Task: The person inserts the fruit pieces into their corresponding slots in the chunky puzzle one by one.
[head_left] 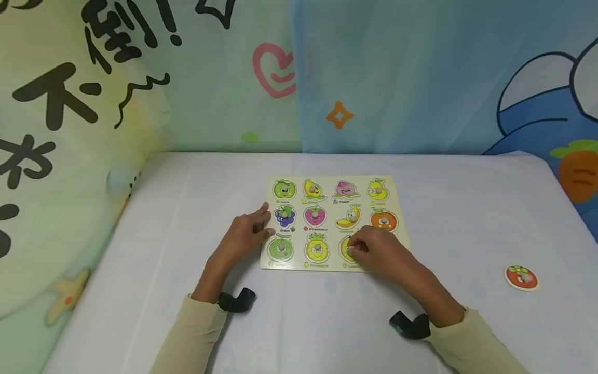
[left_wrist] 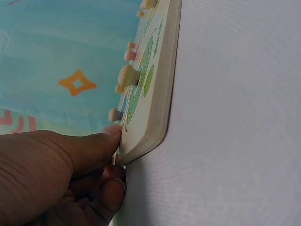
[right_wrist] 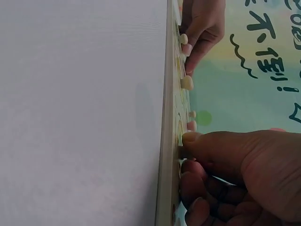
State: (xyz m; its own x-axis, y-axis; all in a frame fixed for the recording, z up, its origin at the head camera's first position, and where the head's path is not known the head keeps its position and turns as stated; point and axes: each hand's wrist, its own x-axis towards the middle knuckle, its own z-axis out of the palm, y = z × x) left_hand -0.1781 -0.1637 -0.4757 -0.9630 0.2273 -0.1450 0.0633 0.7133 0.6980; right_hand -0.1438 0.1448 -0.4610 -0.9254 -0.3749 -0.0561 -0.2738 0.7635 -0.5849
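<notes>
A wooden fruit puzzle board (head_left: 299, 268) lies on the table, with knobbed fruit pieces in its places. My left hand (head_left: 240, 239) holds the board's left edge, the thumb on its face and the fingers curled at the side in the left wrist view. At the front row my right hand (head_left: 380, 252) pinches the knob of the yellow lemon piece (head_left: 344, 250) between thumb and fingers. That hand covers the lemon's right side and the board's front right corner. Nearest my left thumb are the grape piece (head_left: 284, 216) and a round green fruit piece (head_left: 280, 249).
A loose red tomato-like piece (head_left: 521, 278) with a knob lies on the white tablecloth (head_left: 467, 218), off to the right of the board. Printed curtains (head_left: 397, 78) hang behind and to the left of the table. A black strap mount sits at each wrist.
</notes>
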